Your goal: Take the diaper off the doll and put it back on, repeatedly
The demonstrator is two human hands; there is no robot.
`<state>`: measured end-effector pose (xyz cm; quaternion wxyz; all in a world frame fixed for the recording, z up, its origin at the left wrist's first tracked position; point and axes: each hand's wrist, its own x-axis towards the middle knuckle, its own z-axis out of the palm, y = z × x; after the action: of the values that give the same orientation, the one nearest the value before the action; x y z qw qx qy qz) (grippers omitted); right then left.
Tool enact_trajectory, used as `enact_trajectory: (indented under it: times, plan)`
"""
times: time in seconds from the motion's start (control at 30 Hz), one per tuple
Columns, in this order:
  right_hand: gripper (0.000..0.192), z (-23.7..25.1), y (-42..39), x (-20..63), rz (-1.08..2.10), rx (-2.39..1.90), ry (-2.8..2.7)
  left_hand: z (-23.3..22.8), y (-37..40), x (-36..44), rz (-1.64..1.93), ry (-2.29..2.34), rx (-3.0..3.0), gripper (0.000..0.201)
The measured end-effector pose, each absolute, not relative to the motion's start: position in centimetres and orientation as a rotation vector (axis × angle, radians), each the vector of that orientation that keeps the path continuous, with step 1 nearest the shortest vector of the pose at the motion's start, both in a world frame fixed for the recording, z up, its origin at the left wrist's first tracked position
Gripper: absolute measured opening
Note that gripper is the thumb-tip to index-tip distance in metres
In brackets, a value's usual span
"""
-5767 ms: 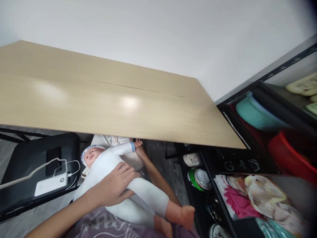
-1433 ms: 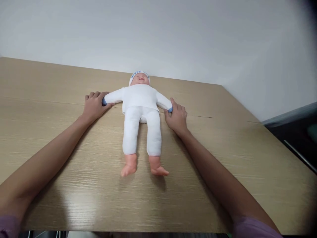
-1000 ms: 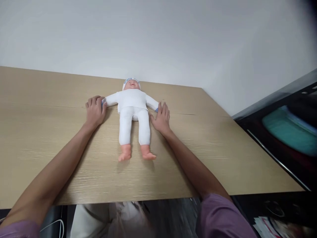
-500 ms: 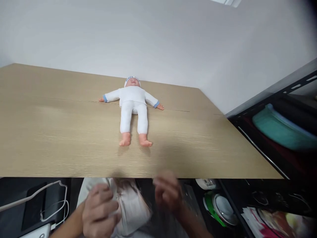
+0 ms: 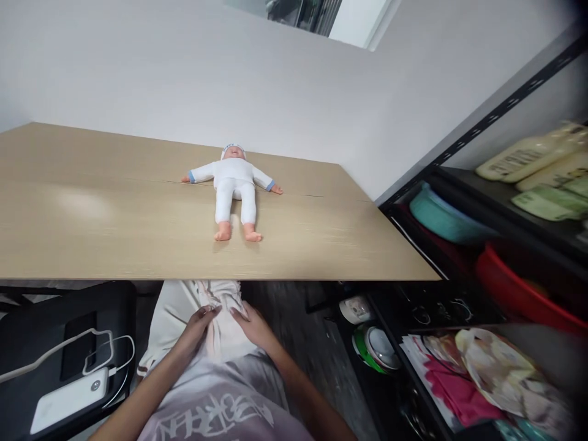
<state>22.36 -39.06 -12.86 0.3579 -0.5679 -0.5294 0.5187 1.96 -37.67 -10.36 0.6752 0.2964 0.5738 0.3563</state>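
Face-up on the pale wood-grain bench (image 5: 138, 245), a white-clad, plastic-looking baby doll (image 5: 234, 174) lies ahead of me, its long axis running feet toward my left hand (image 5: 197, 323) and right hand (image 5: 254, 326). Neither is plainly nearer; both rest below the edge on cream fabric clothing (image 5: 223, 340). Whether either grip pinches cloth, I cannot tell.

1 doll (image 5: 234, 177) | 2 hands (image 5: 255, 327) | 1 table (image 5: 138, 233) | 1 power bank (image 5: 68, 401) | 2 basins (image 5: 443, 214)
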Motion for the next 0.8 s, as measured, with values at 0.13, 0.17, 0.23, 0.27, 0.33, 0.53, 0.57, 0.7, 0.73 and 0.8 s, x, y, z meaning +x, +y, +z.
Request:
enact_trajectory:
  times: [0.13, 0.17, 0.23, 0.27, 0.33, 0.53, 0.57, 0.7, 0.73, 0.8]
  plan:
    - [0.063, -6.5, -43.7, 22.7, 1.436, -1.29, -1.263, -5.6, -41.6, 1.7, 0.773, 1.222, 0.677, 0.07]
    - [0.056, -4.6, -45.5, 23.0, 1.394, -1.285, -1.298, -4.3, -43.0, 1.5, 0.791, 1.227, 0.753, 0.071]
    - [0.046, -0.8, -49.0, 23.7, 1.276, -1.335, -1.36, -1.6, -45.7, 1.2, 0.852, 1.184, 0.906, 0.069]
    - [0.048, 0.7, -50.5, 24.0, 1.226, -1.377, -1.375, -0.5, -46.7, 1.1, 0.885, 1.144, 0.97, 0.067]
    - [0.048, 2.8, -52.2, 24.2, 1.125, -1.484, -1.379, 1.4, -47.9, 1.1, 0.943, 1.085, 1.076, 0.062]
    - [0.044, 2.3, -47.2, 22.2, 1.077, -1.377, -1.33, 1.5, -43.5, 2.4, 1.077, 1.171, 1.109, 0.056]
    - [0.044, 1.7, -45.8, 21.8, 1.071, -1.352, -1.321, 0.8, -42.4, 2.6, 1.091, 1.174, 1.058, 0.06]
    - [0.047, -1.0, -42.7, 21.5, 1.057, -1.396, -1.321, -2.2, -39.2, 2.9, 1.07, 1.156, 0.823, 0.074]
    - [0.049, -1.6, -42.6, 21.7, 1.045, -1.425, -1.325, -2.9, -38.9, 2.9, 1.055, 1.154, 0.786, 0.076]
    - [0.052, -2.7, -42.7, 22.4, 0.94, -1.512, -1.335, -3.9, -38.8, 2.7, 1.027, 1.171, 0.756, 0.076]
